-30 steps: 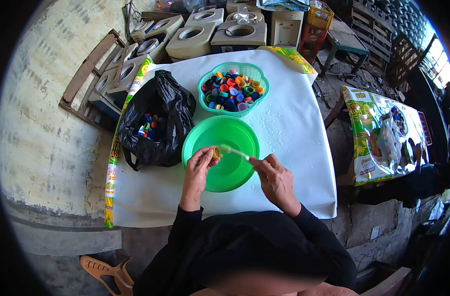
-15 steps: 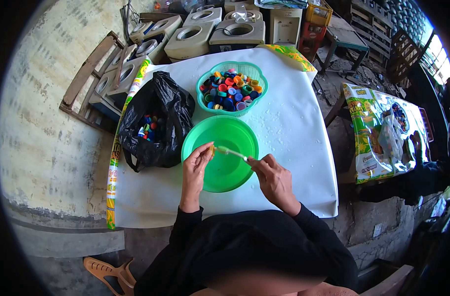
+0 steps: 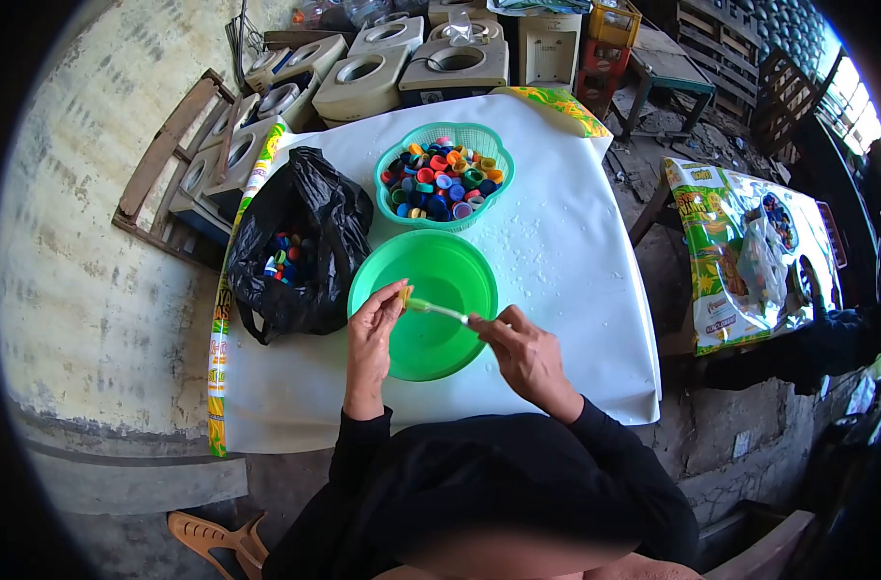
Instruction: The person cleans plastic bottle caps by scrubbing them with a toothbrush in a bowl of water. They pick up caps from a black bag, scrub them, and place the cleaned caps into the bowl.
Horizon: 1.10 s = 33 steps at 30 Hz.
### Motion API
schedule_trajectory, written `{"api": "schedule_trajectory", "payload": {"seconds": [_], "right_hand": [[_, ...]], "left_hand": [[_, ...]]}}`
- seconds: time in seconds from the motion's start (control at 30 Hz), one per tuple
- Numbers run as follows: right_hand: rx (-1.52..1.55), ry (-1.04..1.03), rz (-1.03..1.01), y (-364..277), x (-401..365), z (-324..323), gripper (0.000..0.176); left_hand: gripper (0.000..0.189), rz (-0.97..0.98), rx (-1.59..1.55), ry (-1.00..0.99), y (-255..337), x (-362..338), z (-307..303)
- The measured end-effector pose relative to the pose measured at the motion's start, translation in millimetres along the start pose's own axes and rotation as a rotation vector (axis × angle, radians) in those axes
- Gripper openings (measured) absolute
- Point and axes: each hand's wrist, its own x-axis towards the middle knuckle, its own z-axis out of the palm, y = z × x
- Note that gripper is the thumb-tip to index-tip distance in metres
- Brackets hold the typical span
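Observation:
My left hand (image 3: 373,338) pinches a small yellow bottle cap (image 3: 404,295) above the left side of a green basin (image 3: 363,275) with water in it. In my right hand (image 3: 527,355) is a toothbrush (image 3: 447,312) with a pale handle, its greenish head against or very close to the cap. Beyond the basin stands a teal plastic basket (image 3: 504,159) full of bottle caps (image 3: 447,184) in many colours. To the left, a black plastic bag (image 3: 334,208) lies open with more coloured caps (image 3: 288,259) inside.
A white sheet with printed edges covers the table (image 3: 556,290), and water drops dot it. Old washing machine casings (image 3: 363,82) stand behind. On the right, a second table (image 3: 721,213) holds caps and a clear bag, with a person's dark sleeve (image 3: 798,353) beside it.
The view has shifted slightly. The toothbrush head has moved closer to the yellow cap, and both hands still grip what they held.

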Motion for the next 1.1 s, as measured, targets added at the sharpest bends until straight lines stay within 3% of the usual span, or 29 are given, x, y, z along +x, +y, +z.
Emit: {"api": "schedule_trajectory", "payload": {"seconds": [0.17,0.23,0.3,0.4,0.5,0.63,0.77,0.83,0.93,1.1], "right_hand": [[-0.051,0.123,0.017,-0.5,0.8,-2.0,0.027],[-0.01,-0.032,0.009,-0.5,-1.9,3.1,0.028],[-0.107,-0.031,-0.057,2.3,-1.0,-3.8,0.029],[-0.023,0.136,0.03,-3.2,3.1,-6.1,0.027],[-0.007,0.003,0.025,-0.9,-1.5,3.6,0.027],[0.019,0.131,0.042,-3.2,-0.6,1.1,0.026],[0.013,0.019,0.028,4.9,-1.0,8.5,0.027],[-0.014,0.066,0.062,-0.1,0.4,3.5,0.027],[0.021,-0.072,0.04,-1.1,-2.4,5.3,0.027],[-0.083,0.037,0.084,-0.3,2.7,-2.3,0.028]], "left_hand": [[0.027,-0.01,0.044,-0.008,-2.7,-1.2,-3.5],[0.027,0.018,0.019,0.01,0.1,0.1,-0.3],[0.027,0.021,-0.001,0.02,0.4,2.5,-1.9],[0.026,-0.025,-0.034,0.022,1.4,-0.6,-4.0],[0.025,-0.067,-0.099,0.009,-3.7,-1.9,-0.9],[0.022,-0.157,-0.236,0.022,-6.0,-6.6,6.1],[0.022,-0.133,-0.252,0.04,-10.7,-9.0,8.7],[0.022,-0.177,-0.259,0.05,-12.5,-10.7,8.3],[0.022,-0.14,-0.265,0.06,-11.3,-12.4,7.8],[0.023,-0.18,-0.271,0.046,-11.3,-11.0,9.4]]}}
